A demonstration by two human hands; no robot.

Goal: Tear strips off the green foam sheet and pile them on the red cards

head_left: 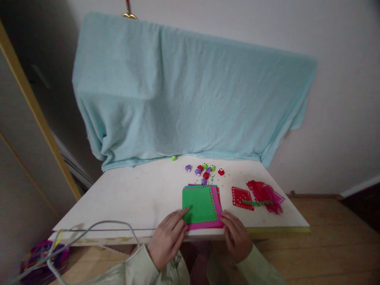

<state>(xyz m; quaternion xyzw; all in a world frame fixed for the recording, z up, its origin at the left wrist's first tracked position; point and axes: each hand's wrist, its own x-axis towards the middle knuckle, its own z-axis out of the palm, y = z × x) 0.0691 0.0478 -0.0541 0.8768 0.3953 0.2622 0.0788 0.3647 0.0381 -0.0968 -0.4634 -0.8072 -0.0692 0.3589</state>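
Note:
A stack of square coloured sheets lies near the table's front edge, a green sheet (198, 206) on top. Rows of small punched holes run along the green sheet's edges. A pink sheet (217, 206) sticks out below and to the right, with red and blue edges showing underneath. My left hand (168, 237) grips the stack's lower left side, its index finger resting on the green sheet. At the lower right corner, my right hand (236, 235) has its fingers on the pink sheet's edge and its thumb below.
Behind the stack lie several small purple, red and green eyed pieces (198, 171) and green scraps. A red punched sheet (242, 198), a green strip and red mesh (264, 194) lie to the right. A grey cable (118, 222) crosses the front left edge. A blue cloth (202, 95) hangs behind.

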